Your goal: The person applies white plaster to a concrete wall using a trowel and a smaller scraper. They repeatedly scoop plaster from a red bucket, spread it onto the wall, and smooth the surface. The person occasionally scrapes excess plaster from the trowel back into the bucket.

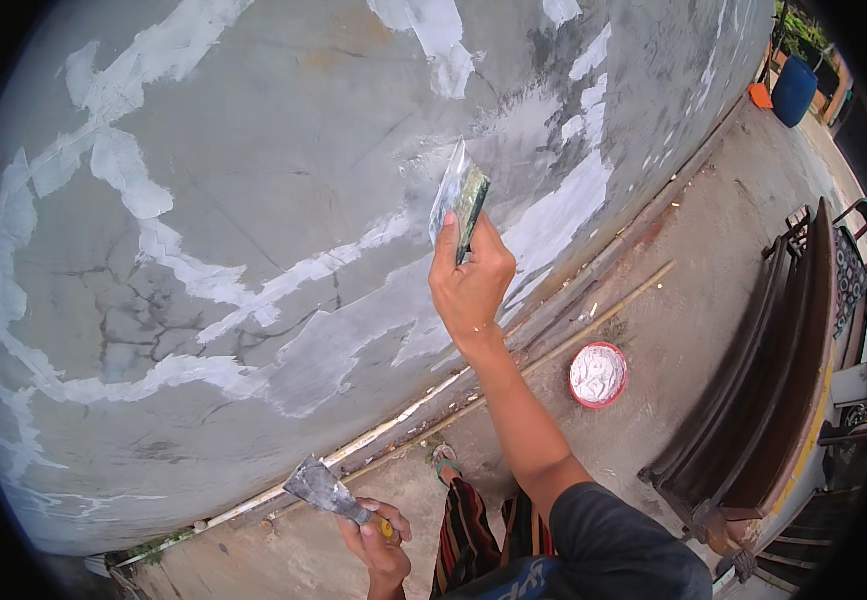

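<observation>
My right hand (472,275) grips a flat steel trowel (450,185) with a green-marked handle, its blade held against or very close to the grey wall (184,120), which carries white patches of filler and dark cracks. My left hand (379,550) is lower down, closed on a putty knife (319,490) with a yellow handle and a smeared blade. A red-rimmed bucket (599,375) of white paste stands on the ground to the right of my right forearm.
A pole (639,289) and pipe lie along the wall's foot on the concrete ground (694,230). Dark wooden benches (769,370) stand at the right. A blue barrel (795,90) and an orange object (760,96) are at the top right. My sandalled foot shows below.
</observation>
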A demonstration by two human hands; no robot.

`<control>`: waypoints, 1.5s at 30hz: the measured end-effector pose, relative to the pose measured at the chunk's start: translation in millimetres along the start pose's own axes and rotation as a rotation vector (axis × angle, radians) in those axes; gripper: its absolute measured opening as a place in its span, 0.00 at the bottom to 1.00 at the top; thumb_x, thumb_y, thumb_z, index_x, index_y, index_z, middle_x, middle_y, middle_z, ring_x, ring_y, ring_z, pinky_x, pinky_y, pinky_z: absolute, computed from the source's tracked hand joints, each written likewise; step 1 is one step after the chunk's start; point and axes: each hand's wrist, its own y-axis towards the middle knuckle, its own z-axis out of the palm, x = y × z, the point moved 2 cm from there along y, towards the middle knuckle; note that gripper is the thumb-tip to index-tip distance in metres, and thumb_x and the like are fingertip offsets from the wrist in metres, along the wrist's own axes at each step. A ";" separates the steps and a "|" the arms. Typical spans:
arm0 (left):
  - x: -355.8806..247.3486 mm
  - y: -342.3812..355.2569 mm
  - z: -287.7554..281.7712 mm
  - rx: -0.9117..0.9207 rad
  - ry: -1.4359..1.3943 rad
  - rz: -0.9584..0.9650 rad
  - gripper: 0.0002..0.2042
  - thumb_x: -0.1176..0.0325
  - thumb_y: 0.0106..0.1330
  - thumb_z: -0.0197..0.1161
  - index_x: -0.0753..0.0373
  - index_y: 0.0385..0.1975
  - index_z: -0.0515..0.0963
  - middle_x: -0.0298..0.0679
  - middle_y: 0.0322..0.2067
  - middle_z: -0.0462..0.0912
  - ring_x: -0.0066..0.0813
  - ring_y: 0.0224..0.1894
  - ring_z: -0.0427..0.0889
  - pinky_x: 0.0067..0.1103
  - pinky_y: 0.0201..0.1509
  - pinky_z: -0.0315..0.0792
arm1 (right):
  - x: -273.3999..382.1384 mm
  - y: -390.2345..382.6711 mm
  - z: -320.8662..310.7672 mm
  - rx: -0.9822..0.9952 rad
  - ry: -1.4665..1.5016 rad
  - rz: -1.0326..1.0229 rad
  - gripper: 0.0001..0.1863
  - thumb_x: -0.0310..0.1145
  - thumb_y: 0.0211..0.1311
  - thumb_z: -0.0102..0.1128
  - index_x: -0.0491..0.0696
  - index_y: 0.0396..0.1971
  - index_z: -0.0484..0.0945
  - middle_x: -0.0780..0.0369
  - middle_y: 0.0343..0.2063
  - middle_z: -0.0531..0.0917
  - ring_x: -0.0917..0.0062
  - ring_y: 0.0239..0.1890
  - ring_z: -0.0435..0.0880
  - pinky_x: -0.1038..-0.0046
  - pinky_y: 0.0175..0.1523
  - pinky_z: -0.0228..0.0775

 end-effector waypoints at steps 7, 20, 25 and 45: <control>-3.4 50.3 -38.3 0.158 -0.015 -0.007 0.18 0.52 0.72 0.44 0.62 0.45 0.62 0.40 0.21 0.68 0.22 0.18 0.66 0.18 0.16 0.64 | 34.5 -18.9 31.4 -0.103 -0.227 -0.221 0.11 0.21 0.60 0.56 0.38 0.42 0.79 0.53 0.33 0.83 0.65 0.28 0.81 0.70 0.34 0.72; -6.0 104.7 -69.8 0.378 -0.016 -0.017 0.18 0.53 0.72 0.45 0.64 0.45 0.61 0.41 0.19 0.68 0.23 0.16 0.65 0.19 0.17 0.63 | 21.8 -4.7 45.1 -0.347 -0.394 -0.132 0.18 0.22 0.56 0.59 0.39 0.48 0.76 0.56 0.31 0.81 0.65 0.31 0.79 0.69 0.33 0.70; -1.7 115.7 -65.0 0.427 -0.017 -0.039 0.17 0.53 0.72 0.45 0.63 0.45 0.61 0.41 0.20 0.68 0.23 0.17 0.66 0.19 0.18 0.64 | 43.7 -18.7 45.0 -0.320 -0.229 -0.223 0.08 0.23 0.59 0.57 0.36 0.37 0.78 0.55 0.27 0.80 0.63 0.28 0.78 0.68 0.32 0.69; -12.1 120.4 -58.1 0.489 -0.014 -0.023 0.17 0.53 0.71 0.45 0.63 0.44 0.61 0.42 0.19 0.69 0.24 0.16 0.67 0.19 0.17 0.62 | 27.0 -11.2 30.6 -0.560 -0.216 -0.152 0.06 0.26 0.62 0.58 0.38 0.32 0.77 0.56 0.21 0.75 0.67 0.22 0.73 0.68 0.26 0.63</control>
